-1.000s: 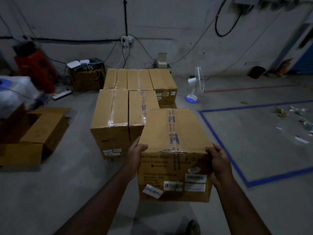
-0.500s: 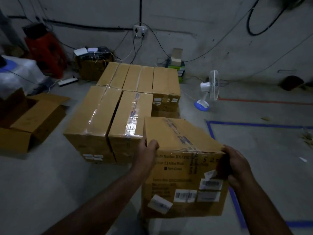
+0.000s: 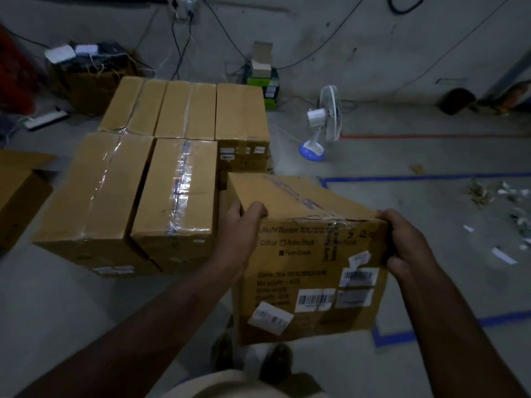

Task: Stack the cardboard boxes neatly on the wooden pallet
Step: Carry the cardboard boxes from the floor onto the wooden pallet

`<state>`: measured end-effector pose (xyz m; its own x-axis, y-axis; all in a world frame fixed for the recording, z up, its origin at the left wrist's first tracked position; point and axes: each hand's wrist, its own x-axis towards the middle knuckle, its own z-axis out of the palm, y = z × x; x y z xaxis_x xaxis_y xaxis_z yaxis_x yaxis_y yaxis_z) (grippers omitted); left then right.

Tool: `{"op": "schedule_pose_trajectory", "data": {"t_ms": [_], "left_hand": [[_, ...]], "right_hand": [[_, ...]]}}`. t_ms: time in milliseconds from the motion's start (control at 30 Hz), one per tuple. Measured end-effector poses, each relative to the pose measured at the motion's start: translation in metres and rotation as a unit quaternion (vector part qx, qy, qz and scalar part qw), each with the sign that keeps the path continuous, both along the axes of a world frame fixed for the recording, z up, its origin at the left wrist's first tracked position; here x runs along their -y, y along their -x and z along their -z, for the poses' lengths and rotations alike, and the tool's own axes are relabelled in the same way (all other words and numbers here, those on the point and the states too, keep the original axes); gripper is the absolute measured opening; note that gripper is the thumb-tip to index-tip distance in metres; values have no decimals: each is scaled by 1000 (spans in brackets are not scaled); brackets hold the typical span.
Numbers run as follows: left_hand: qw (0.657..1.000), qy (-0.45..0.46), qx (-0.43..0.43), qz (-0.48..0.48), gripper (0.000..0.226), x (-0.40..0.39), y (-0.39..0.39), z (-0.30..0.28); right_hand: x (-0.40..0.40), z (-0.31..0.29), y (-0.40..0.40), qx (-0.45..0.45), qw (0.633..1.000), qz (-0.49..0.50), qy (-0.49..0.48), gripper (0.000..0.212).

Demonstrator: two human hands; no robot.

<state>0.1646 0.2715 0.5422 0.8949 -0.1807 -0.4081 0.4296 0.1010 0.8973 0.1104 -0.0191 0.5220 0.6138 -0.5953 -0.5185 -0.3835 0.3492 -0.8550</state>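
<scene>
Carried closer to the stack since a second ago, and tilted down to the right: one cardboard box (image 3: 310, 254), gripped at its upper near corners by both hands. Left hand (image 3: 241, 231) clamped over the corner nearest the stack, fingers curled onto the top; right hand (image 3: 408, 242) wrapped round the far corner. Held clear of the floor, its left edge just beside the stack, label side toward the camera.

Five sealed boxes in the stack (image 3: 178, 173): three in the back row, two in the front row. Open slot at the front right of the stack, ahead of the back row's right-hand box, with the held box's far end over it. Pallet beneath not discernible.

Right of the stack, one white fan (image 3: 324, 122) on a blue base, well apart, with bare floor and blue tape lines (image 3: 416, 178) beyond. Left of the stack, one open carton (image 3: 20, 191), apart, bare floor between.
</scene>
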Motion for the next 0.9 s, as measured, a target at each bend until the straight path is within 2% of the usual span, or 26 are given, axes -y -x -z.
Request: {"op": "schedule_pose_trajectory", "data": {"t_ms": [100, 200, 367, 433, 500, 533, 700, 900], "left_hand": [[1000, 16, 15, -8, 25, 16, -11, -2], [999, 18, 26, -18, 21, 34, -17, -2], [999, 15, 37, -19, 44, 59, -30, 1], [1000, -3, 28, -14, 47, 60, -42, 6], [1000, -13, 13, 3, 33, 55, -57, 15], [1000, -13, 4, 10, 29, 52, -64, 19], [998, -16, -53, 24, 32, 18, -114, 68], [996, -47, -57, 58, 58, -24, -193, 159]], "right_hand": [[14, 4, -15, 23, 1000, -4, -1, 15], [33, 12, -27, 20, 1000, 4, 0, 26], [60, 21, -49, 29, 999, -15, -18, 39], [61, 25, -63, 36, 999, -13, -10, 29], [56, 34, -79, 51, 999, -7, 19, 12], [51, 40, -88, 58, 998, -7, 36, 10], [27, 92, -142, 52, 995, -56, 64, 29], [9, 167, -204, 18, 994, -108, -14, 34]]}}
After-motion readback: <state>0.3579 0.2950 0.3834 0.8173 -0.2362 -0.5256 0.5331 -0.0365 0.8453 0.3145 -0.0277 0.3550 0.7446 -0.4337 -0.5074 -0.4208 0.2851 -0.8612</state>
